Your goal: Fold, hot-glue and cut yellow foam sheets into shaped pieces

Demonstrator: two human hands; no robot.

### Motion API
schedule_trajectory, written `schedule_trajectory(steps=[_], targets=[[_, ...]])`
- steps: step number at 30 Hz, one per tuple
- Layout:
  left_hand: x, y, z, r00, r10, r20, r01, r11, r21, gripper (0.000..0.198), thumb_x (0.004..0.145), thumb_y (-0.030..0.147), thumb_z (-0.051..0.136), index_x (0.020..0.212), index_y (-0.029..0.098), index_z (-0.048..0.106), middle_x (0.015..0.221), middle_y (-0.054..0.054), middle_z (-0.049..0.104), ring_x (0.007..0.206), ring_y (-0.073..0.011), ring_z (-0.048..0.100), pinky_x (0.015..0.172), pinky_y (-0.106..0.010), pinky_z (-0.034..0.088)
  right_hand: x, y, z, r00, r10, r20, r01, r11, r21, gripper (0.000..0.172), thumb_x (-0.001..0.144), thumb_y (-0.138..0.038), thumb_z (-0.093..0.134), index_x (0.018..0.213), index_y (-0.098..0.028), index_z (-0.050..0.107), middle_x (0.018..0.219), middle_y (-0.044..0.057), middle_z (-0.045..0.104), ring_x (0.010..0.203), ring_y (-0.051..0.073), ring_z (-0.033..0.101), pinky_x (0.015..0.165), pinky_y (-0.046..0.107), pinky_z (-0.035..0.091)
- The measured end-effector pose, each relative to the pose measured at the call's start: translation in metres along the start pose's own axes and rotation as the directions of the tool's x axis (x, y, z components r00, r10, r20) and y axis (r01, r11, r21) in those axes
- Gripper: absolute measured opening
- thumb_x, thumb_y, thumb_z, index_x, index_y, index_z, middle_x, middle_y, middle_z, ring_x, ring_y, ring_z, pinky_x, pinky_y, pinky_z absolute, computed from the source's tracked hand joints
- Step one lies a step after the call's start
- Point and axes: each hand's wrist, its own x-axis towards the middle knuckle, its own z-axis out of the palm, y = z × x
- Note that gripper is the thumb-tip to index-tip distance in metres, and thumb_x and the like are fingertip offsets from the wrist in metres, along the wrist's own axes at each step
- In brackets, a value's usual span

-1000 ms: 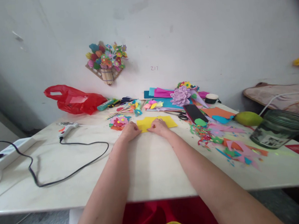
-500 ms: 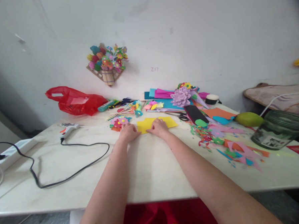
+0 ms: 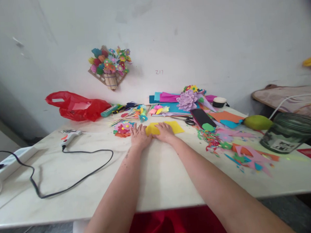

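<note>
A yellow foam sheet [image 3: 171, 126] lies on the white table [image 3: 153, 172], far from me. My left hand [image 3: 139, 135] rests flat with its fingers spread at the sheet's left edge. My right hand [image 3: 165, 132] lies palm down on the sheet's near part, fingers stretched forward. A cluster of small foam flowers [image 3: 123, 128] sits just left of my left hand. Neither hand grips anything.
A glue gun [image 3: 69, 136] with a black cord [image 3: 70, 180] lies at the left, a red plastic bag [image 3: 76, 106] behind it. Scissors [image 3: 187, 120], a black phone [image 3: 201, 117], coloured foam sheets [image 3: 170, 99], foam scraps [image 3: 240, 150], a green fruit [image 3: 257, 122] and a glass jar [image 3: 289, 132] crowd the right.
My left hand has opened from a curled hold at the sheet's left corner to lying flat, and slid slightly right. My right hand has flattened onto the sheet.
</note>
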Motion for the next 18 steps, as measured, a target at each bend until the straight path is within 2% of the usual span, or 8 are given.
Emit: schedule_trajectory(steps=[6,18], targets=[[0.002,-0.0029,0.0032,0.995,-0.037,0.092,0.033,0.998,0.049,0.058,0.077,0.046,0.032,0.129,0.02,0.038,0.14,-0.004,0.03,0.132,-0.0262,-0.003,0.105,-0.049,-0.005,0.0002,-0.0004,-0.0014,0.999,-0.019,0.049,0.02,1.0,-0.023,0.064,0.076,-0.058,0.042,0.131,-0.027,0.035,0.139,0.004,0.029,0.129,0.024,0.018,0.101,0.037,0.016],[0.0051,-0.0039,0.0029,0.959,-0.143,0.245,0.124,0.988,0.092,0.06,0.078,0.054,0.026,0.133,0.029,0.03,0.145,-0.002,0.013,0.129,-0.0274,-0.017,0.099,-0.057,-0.011,-0.0013,0.002,-0.0065,0.991,0.003,0.133,0.001,0.999,-0.034,0.063,0.077,-0.06,0.038,0.133,-0.032,0.03,0.142,0.003,0.024,0.131,0.024,0.009,0.102,0.043,0.009]])
